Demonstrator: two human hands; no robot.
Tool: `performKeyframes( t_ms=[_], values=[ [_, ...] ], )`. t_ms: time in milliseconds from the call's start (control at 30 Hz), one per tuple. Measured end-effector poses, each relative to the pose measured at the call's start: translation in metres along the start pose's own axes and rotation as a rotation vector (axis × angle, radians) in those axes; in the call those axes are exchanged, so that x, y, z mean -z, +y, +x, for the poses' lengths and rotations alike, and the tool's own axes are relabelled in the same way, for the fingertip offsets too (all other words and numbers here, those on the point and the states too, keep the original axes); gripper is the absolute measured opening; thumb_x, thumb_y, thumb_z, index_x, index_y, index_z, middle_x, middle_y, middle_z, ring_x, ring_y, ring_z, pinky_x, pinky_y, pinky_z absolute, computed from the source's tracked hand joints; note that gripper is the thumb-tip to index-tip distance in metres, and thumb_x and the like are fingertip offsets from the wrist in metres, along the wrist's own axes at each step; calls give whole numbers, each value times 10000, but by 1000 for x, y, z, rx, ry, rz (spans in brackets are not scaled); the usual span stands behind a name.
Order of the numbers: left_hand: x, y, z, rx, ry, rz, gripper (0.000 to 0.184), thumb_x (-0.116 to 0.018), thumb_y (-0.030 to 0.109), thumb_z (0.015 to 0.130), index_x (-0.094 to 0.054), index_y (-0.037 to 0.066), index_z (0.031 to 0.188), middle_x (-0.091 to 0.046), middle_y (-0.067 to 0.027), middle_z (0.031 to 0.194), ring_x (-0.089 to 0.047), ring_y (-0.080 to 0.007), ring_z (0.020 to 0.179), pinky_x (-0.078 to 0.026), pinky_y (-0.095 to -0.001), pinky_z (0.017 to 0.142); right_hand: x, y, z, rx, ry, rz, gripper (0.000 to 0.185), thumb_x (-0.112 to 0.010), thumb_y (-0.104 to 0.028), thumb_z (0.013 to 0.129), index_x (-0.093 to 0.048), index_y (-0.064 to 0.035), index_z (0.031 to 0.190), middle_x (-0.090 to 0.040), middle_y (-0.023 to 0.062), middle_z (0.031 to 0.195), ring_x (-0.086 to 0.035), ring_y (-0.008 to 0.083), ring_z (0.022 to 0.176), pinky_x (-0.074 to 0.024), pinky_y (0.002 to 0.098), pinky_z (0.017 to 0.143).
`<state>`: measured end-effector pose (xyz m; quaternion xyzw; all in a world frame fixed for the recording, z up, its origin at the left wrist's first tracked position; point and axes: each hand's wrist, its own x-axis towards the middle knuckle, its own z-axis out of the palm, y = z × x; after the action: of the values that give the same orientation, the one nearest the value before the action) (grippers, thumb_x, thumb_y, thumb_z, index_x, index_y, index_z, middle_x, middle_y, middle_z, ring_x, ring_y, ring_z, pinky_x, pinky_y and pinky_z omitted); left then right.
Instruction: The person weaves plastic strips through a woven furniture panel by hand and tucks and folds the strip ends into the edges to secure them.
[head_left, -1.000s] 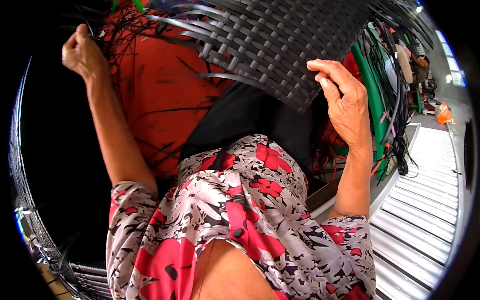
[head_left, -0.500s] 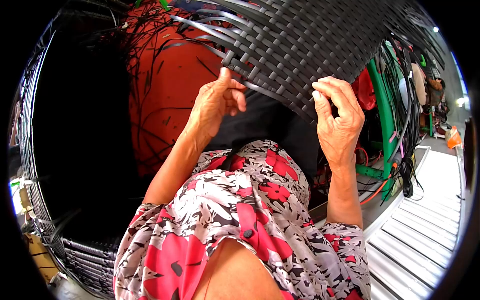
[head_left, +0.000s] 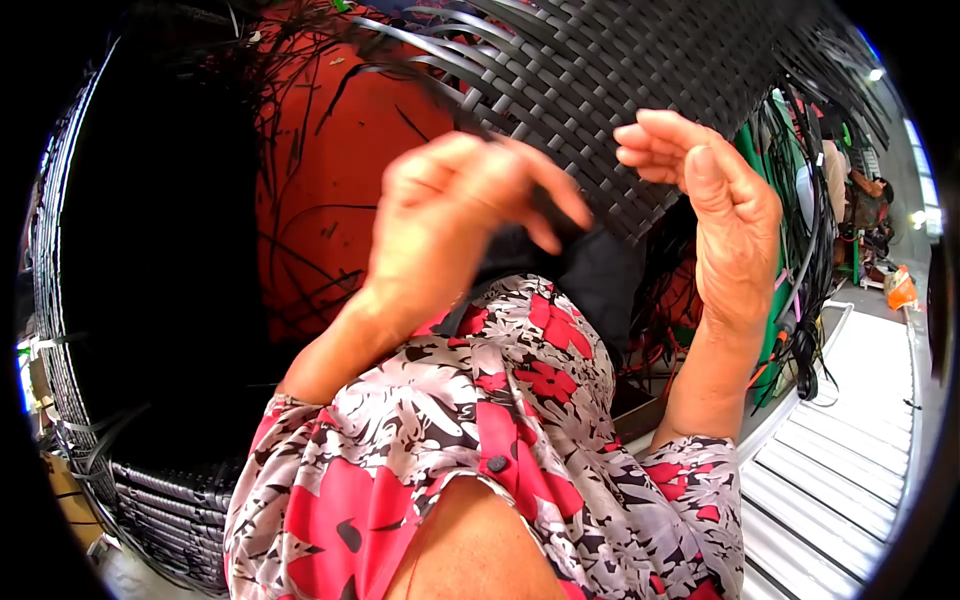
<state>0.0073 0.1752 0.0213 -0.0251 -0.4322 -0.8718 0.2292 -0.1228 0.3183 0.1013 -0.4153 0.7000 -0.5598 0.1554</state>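
A sheet of dark grey woven strips (head_left: 590, 85) spans the top of the view, its loose strip ends (head_left: 420, 45) fanning out at the upper left. My left hand (head_left: 450, 210) is blurred by motion in front of the sheet's lower left edge. Two of its fingers stretch toward the right and down, apart from each other; no strip shows in them. Just right of the sheet's lower corner, my right hand (head_left: 715, 190) is raised with its fingers loosely stretched and nothing between them. My left hand covers part of the woven edge.
Loose black strips lie over a red surface (head_left: 320, 160) on the left. A stack of black woven pieces (head_left: 175, 510) stands at the lower left. On the right are a green frame (head_left: 765, 150), hanging strips, a white slatted panel (head_left: 830, 470) and an orange bag (head_left: 901, 288).
My left hand has left the sheet's left edge and swung right, its fingers turning toward the lower corner. My right hand has come off the corner, moving up and right, and opened.
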Motion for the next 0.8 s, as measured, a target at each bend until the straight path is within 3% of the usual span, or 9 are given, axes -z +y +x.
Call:
performKeyframes(
  t_ms=[133,167,267,333,467,567,600,700,800],
  values=[
    [-43,-26,4,252,-290,162,218,-518,136,965,-620,-19,849,-651,-49,844,-596,-97,770,-513,-248,691,-10,-28,-1,26,-79,23,458,-485,-333,972,-591,82,1133,-651,203,992,-642,246,861,-483,327,808],
    [-49,-52,4,147,-216,162,229,-569,126,924,-578,-24,751,-553,-51,592,-504,-99,548,-414,-273,532,-8,-32,-6,13,-98,-8,442,-508,-316,963,-592,86,1126,-646,181,928,-627,221,795,-484,311,753],
    [-48,-65,7,30,-245,361,176,-614,136,883,-613,-25,812,-549,-156,627,-556,-233,553,-446,-330,553,-7,-29,-17,-35,-81,84,304,-579,-180,932,-605,88,1072,-555,71,715,-473,85,536,-386,198,503],
    [-44,-70,5,-286,-335,405,124,-666,103,822,-639,-10,863,-615,-146,742,-614,-312,674,-479,-370,588,-5,-26,-21,-214,0,252,196,-592,-134,924,-656,24,1020,-561,4,700,-452,38,547,-342,175,490],
    [-6,-52,0,-627,190,727,157,-730,52,754,-589,27,819,-557,-59,745,-532,-180,628,-445,-295,574,-10,20,-14,239,221,-756,179,-711,-53,800,-630,3,950,-587,42,750,-543,108,576,-443,239,492],
    [22,-59,8,-365,687,446,261,-692,45,792,-489,40,955,-483,-6,859,-491,-104,707,-433,-249,641,-21,29,-6,337,193,-844,188,-734,-10,720,-595,-33,846,-560,69,746,-579,204,572,-476,297,507],
    [34,-52,15,-388,780,766,284,-689,61,805,-495,25,1009,-515,-23,892,-522,-103,703,-448,-226,655,-25,35,-1,386,175,-815,191,-730,-8,716,-592,-40,844,-556,70,751,-584,223,577,-476,313,508],
    [41,-44,19,-6,628,140,382,-732,171,799,-552,-22,1075,-555,-48,1021,-529,-118,842,-436,-256,771,-34,39,9,473,-45,-939,180,-711,-20,715,-587,-50,842,-554,70,750,-590,225,596,-471,323,507],
    [62,-61,30,-7,594,239,289,-714,221,825,-627,-13,970,-534,-1,970,-499,-105,841,-409,-249,778,-40,45,14,495,-157,-968,193,-704,4,708,-592,-37,860,-568,75,735,-593,240,566,-463,322,489]
  ],
)
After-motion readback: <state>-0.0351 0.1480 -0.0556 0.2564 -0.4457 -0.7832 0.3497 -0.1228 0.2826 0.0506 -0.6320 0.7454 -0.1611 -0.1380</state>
